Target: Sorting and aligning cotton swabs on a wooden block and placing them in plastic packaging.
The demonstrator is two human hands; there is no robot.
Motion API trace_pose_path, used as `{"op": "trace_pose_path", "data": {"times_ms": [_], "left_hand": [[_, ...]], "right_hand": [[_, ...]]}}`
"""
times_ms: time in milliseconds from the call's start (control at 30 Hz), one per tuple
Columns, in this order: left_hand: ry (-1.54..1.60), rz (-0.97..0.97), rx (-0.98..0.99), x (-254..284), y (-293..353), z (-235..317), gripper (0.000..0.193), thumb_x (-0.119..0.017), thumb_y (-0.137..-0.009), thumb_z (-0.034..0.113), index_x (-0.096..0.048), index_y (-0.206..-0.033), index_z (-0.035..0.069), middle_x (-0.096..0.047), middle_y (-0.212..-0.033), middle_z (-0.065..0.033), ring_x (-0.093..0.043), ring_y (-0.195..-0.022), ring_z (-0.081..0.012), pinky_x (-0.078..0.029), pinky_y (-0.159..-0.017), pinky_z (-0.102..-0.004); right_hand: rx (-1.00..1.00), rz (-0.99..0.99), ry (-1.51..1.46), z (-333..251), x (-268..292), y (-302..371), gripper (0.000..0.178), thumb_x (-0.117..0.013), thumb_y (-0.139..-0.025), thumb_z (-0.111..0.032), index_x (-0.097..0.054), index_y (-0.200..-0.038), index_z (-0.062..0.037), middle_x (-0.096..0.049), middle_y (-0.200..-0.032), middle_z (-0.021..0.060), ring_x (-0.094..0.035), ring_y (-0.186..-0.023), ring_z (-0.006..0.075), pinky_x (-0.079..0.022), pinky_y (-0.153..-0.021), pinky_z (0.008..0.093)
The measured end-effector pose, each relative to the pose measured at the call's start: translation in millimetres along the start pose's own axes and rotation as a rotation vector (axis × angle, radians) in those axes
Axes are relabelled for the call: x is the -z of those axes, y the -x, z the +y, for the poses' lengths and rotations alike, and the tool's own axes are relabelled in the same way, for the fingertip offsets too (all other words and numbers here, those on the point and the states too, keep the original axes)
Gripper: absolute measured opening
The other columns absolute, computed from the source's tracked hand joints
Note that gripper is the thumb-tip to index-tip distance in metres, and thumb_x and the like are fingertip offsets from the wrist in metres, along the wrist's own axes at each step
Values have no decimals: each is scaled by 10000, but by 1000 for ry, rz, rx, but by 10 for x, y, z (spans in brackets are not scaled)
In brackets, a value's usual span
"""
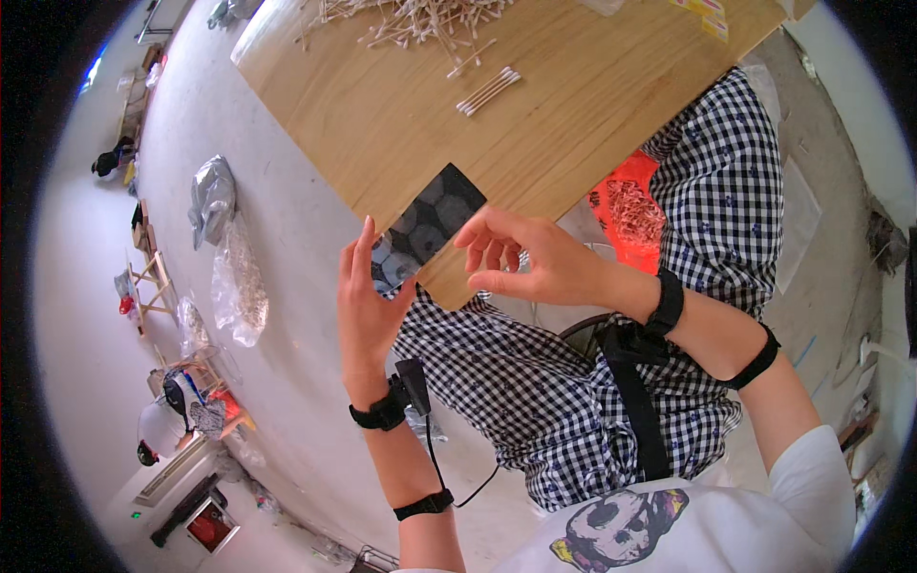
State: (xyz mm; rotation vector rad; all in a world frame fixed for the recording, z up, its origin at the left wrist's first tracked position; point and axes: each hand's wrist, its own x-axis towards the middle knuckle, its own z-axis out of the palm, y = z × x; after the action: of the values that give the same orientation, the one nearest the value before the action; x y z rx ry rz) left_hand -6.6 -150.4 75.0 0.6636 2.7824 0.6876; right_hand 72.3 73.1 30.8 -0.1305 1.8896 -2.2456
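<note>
A dark, flat, phone-like rectangle (pixel 430 215) with grey rounded shapes across its face lies at the table's left edge, its near end jutting past the wood. My left hand (pixel 368 296) spans that near end, fingers along one side and thumb at the other. Just to the right is my right hand (pixel 535 253), over the table's near corner, with fingers loosely bent, thumb apart and nothing visible in it. Farther up the table lies a small row of cotton swabs (pixel 489 91), side by side. Beyond it spreads a loose pile of cotton swabs (pixel 420 19).
The wooden table (pixel 573 105) ends in a corner between my hands. A red bag (pixel 630 215) with many thin sticks in it sits by my checkered trousers (pixel 721 210). Clear plastic bags (pixel 234 277) lie on the floor at left. A cable hangs from my left wrist strap (pixel 387 411).
</note>
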Motion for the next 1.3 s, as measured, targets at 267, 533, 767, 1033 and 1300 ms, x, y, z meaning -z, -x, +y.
{"op": "trace_pose_path", "data": {"times_ms": [267,533,767,1033,1300], "left_hand": [[-40,68,-95,-113,-158,60,827,-765,-645,37,-438,-1404,71,-611,-1184,-114,-553,-1133,-293,-437,-984,-383],[396,375,-20,-270,-161,-144,644,-790,-754,183,-521,-1315,16,-617,-1221,-138,-550,-1179,-243,-426,-981,-341],[1039,506,581,-464,203,-926,435,-620,-933,362,-606,-1150,-13,-665,-1077,-101,-622,-1012,-175,-460,-890,-318],[1266,115,585,-346,319,-736,369,-688,-885,316,-642,-1069,-1,-673,-961,-62,-625,-909,-115,-488,-759,-241],[1350,171,564,-437,256,-652,267,-713,-856,188,-609,-1009,-4,-626,-803,-12,-580,-693,-80,-477,-623,-210]], "right_hand": [[60,18,70,66,-1,-18,305,-689,-855,-195,-537,-1087,-68,-651,-831,23,-619,-730,100,-495,-614,249],[351,39,682,42,-59,-130,341,-664,-838,-129,-564,-1158,-69,-643,-1073,94,-635,-957,242,-514,-791,377],[587,-141,1124,36,-347,-525,367,-612,-883,-178,-575,-1216,-28,-550,-1329,104,-478,-1285,252,-368,-1083,422],[544,-263,1269,158,-289,-600,480,-615,-893,-197,-506,-1331,-35,-487,-1409,95,-428,-1334,250,-321,-1123,445],[578,-246,1277,184,-318,-610,438,-600,-902,-215,-536,-1283,-8,-505,-1386,120,-439,-1326,256,-343,-1111,420]]}}
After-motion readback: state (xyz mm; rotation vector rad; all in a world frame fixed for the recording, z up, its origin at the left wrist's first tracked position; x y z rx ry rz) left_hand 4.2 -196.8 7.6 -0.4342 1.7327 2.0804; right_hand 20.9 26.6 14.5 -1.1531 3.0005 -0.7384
